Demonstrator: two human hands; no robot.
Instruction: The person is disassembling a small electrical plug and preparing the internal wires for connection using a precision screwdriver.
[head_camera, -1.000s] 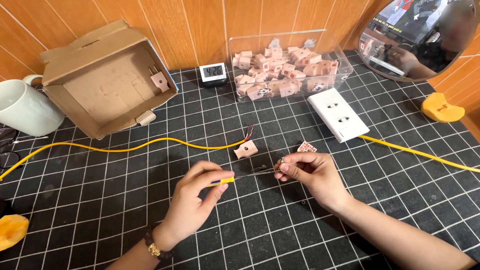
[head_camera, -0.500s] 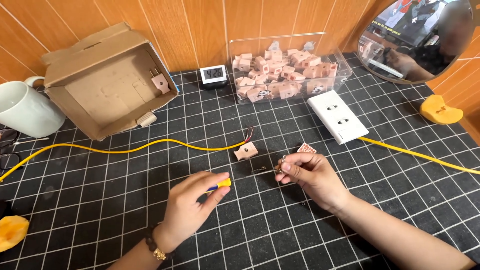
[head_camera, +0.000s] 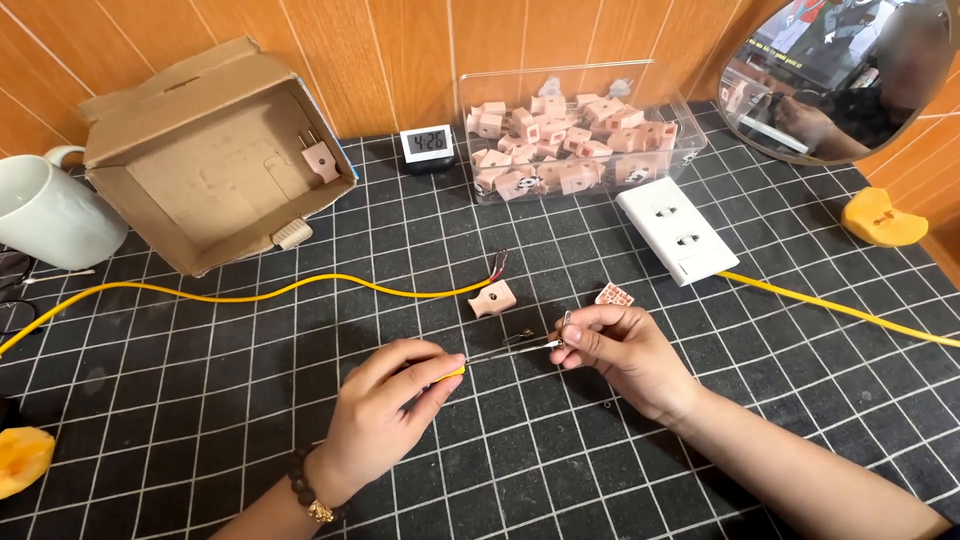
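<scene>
My left hand (head_camera: 385, 415) grips the yellow handle of a thin screwdriver (head_camera: 500, 352) whose metal shaft points right. Its tip meets a small metal piece (head_camera: 560, 333) pinched between the thumb and fingers of my right hand (head_camera: 625, 352). Just beyond the hands a pink plug half (head_camera: 492, 298) lies on the black grid mat (head_camera: 250, 400), and a second pink plug part (head_camera: 613, 294) lies by my right fingers. A yellow cable (head_camera: 300, 290) crosses the mat from the left. Its stripped end (head_camera: 500, 263) lies close to the plug half.
An open cardboard box (head_camera: 215, 215) holding a pink plug sits at the back left, beside a white mug (head_camera: 45, 215). A clear bin (head_camera: 640, 165) of pink plugs, a small digital clock (head_camera: 427, 145), a white socket (head_camera: 677, 230) and a round mirror (head_camera: 850, 80) stand behind.
My left hand has dropped slightly toward me with the screwdriver. The right hand stays in place with the small piece between its fingers.
</scene>
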